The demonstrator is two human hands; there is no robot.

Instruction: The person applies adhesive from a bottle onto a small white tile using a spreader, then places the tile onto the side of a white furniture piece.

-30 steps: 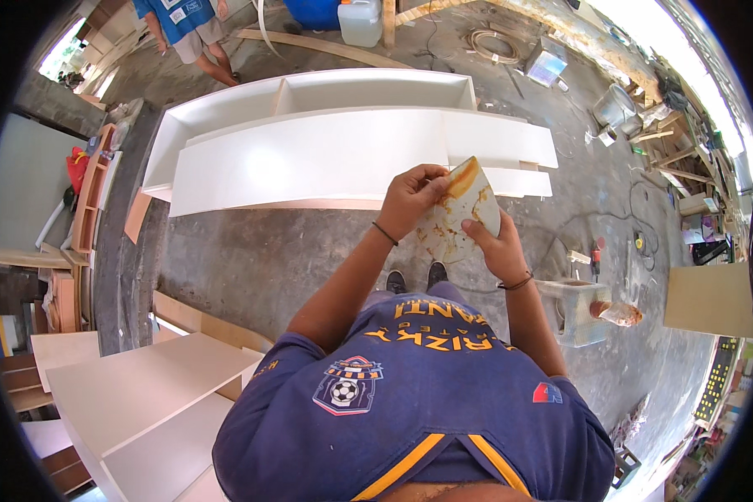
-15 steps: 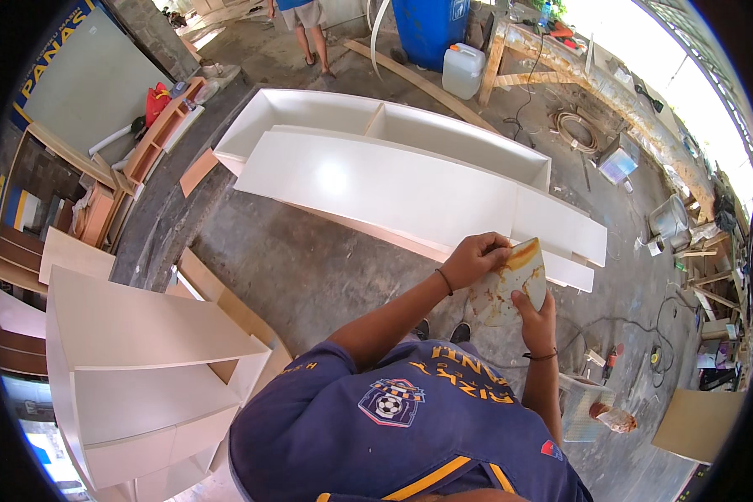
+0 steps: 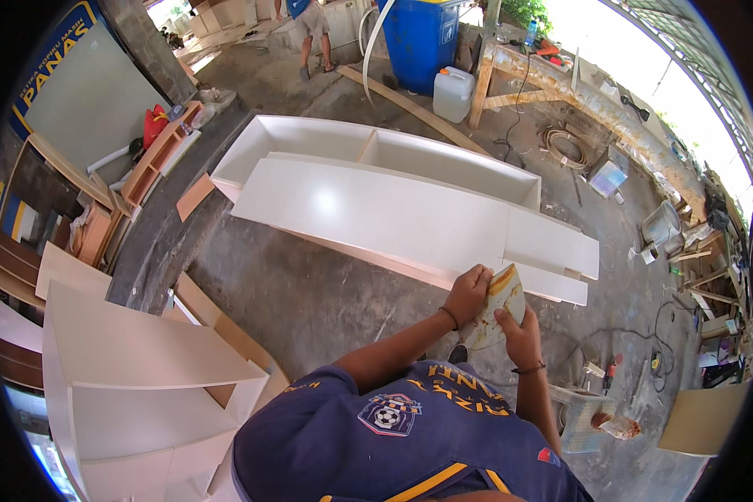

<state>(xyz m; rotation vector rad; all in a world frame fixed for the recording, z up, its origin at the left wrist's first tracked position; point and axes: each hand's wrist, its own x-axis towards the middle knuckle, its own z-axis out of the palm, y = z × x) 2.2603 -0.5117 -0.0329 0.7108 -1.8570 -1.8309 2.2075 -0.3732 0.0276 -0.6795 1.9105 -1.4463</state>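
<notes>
A thin, pale flat piece with orange-brown stains (image 3: 505, 294) is held in front of my body, tilted so it looks narrow. My left hand (image 3: 468, 293) is closed at its left edge, its fingertips partly hidden. On the right edge my right hand (image 3: 521, 335) grips it, thumb on the face and fingers behind. Just beyond my hands lies a long white panel (image 3: 376, 205) on a white open box cabinet (image 3: 309, 138). A narrower white strip (image 3: 548, 280) lies at that panel's near right end.
A pale cabinet (image 3: 142, 335) stands at the left. A translucent tub (image 3: 590, 427) with a stained bottle (image 3: 619, 425) stands at the right, near a cable (image 3: 627, 332). A blue bin (image 3: 418, 50), a white jerrycan (image 3: 454, 94) and another person (image 3: 314, 33) are at the back.
My view has tilted up slightly. My hands have brought the stained piece a little left and turned it more edge-on. The person at the back has shifted their legs.
</notes>
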